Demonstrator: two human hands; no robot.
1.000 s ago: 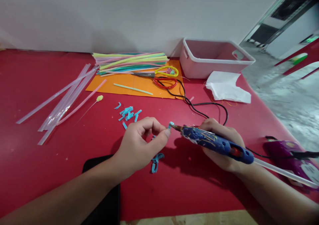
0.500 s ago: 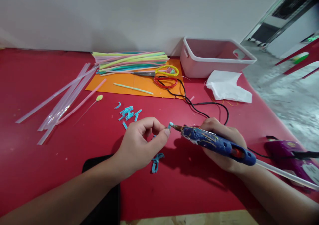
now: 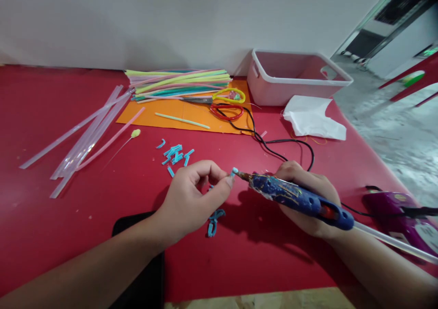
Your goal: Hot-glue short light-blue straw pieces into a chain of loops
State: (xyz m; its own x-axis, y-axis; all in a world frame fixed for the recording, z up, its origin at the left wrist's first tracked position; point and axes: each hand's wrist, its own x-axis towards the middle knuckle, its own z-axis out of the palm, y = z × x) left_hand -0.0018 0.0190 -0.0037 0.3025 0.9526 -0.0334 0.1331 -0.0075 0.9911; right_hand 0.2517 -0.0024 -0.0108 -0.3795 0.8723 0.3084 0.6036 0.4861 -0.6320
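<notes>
Between thumb and forefinger my left hand (image 3: 196, 197) pinches a small light-blue pipe cleaner piece (image 3: 234, 172). My right hand (image 3: 308, 195) is wrapped round a blue hot glue gun (image 3: 294, 197), stained with old glue; a clear glue stick (image 3: 393, 241) sticks out of its rear. The gun's nozzle points left and sits at the tip of the blue piece, seemingly touching it. Below my left hand lie looped blue pieces (image 3: 215, 222), partly covered by it. Several short blue cuttings (image 3: 175, 154) lie scattered just beyond that hand.
On an orange sheet (image 3: 143, 117) lie a bundle of coloured pipe cleaners (image 3: 178, 83) and scissors (image 3: 228, 112). Clear glue sticks (image 3: 91, 136) lie at left. A pink basket (image 3: 297, 88), white paper (image 3: 313, 117), black cord (image 3: 290, 141) and purple device (image 3: 393, 218) are at right. A black object (image 3: 143, 272) is near me.
Almost nothing differs. Both hands keep their places, with the nozzle still at the blue piece; the view has shifted very slightly.
</notes>
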